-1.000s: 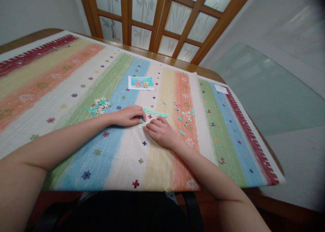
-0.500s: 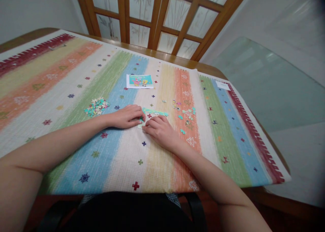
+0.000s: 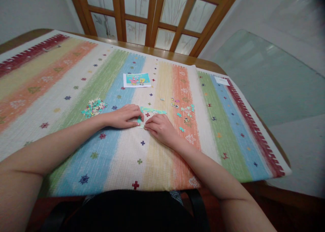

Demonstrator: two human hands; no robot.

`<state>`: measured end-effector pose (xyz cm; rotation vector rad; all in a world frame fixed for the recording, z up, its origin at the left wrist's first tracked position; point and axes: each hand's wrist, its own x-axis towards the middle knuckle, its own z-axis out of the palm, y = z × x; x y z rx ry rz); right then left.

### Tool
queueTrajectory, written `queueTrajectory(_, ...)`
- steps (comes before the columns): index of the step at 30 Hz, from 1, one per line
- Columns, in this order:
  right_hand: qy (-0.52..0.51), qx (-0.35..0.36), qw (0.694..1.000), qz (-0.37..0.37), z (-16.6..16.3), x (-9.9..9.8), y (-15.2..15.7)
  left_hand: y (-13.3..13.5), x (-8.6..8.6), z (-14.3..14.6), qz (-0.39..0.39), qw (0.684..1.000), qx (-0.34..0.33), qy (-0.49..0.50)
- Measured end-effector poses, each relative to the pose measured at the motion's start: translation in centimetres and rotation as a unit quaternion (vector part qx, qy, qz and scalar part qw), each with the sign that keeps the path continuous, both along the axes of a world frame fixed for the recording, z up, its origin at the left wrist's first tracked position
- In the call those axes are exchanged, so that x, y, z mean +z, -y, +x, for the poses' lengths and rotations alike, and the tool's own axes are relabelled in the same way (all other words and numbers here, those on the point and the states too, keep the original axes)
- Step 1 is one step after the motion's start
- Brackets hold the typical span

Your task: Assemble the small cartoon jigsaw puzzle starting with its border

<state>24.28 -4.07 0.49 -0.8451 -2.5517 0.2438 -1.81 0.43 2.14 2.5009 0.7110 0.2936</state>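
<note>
A partly joined jigsaw puzzle (image 3: 153, 110) lies on the striped tablecloth, a teal strip along its top and pieces down its left side. My left hand (image 3: 124, 117) is at that left side, thumb and fingers closed around the pale green and teal edge pieces. At the lower left corner, my right hand (image 3: 161, 127) pinches with its fingertips at a jigsaw piece, mostly hidden beneath them. Both hands rest low on the cloth, their fingertips almost meeting. Left of my left hand sits a heap of loose jigsaw pieces (image 3: 94, 107).
Several loose pieces (image 3: 187, 110) are scattered right of the puzzle, with a few yellow and purple ones (image 3: 174, 102) beside them. A reference picture card (image 3: 137, 80) with cartoon figures lies farther back. Toward the far right corner is a white paper (image 3: 221, 80).
My right fingertips have drawn closer together and shifted slightly at the puzzle's lower left corner. My left hand stays at the left edge. The whole view has tilted a little.
</note>
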Motion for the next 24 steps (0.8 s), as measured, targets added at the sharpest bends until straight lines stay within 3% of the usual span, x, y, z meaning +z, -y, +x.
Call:
queueTrajectory(7, -0.006, -0.006, 1.000, -0.004, 0.6, 0.6, -0.2, -0.1, 0.2, -0.1, -0.044, 0.997, 0.020, 0.054)
queueTrajectory(10, -0.021, -0.059, 0.998, 0.018, 1.5, 1.0, -0.8, -0.5, 0.1, -0.6, -0.073, 0.989, 0.079, 0.106)
queueTrajectory(13, -0.046, -0.127, 0.990, 0.032, 2.9, 1.3, -1.9, -0.7, -0.2, -0.9, -0.012, 0.988, 0.098, 0.122)
queueTrajectory(16, -0.061, -0.181, 0.981, 0.023, 4.3, 1.5, -2.9, -0.6, -0.4, -0.8, 0.053, 0.995, 0.054, 0.062)
queueTrajectory(19, -0.065, -0.220, 0.973, 0.019, 5.3, 1.6, -3.6, -0.1, -0.8, -0.5, 0.067, 0.997, 0.022, -0.023)
queueTrajectory(24, -0.066, -0.241, 0.968, 0.025, 5.5, 1.7, -3.8, 0.2, -1.2, -0.5, 0.084, 0.994, 0.022, -0.070)
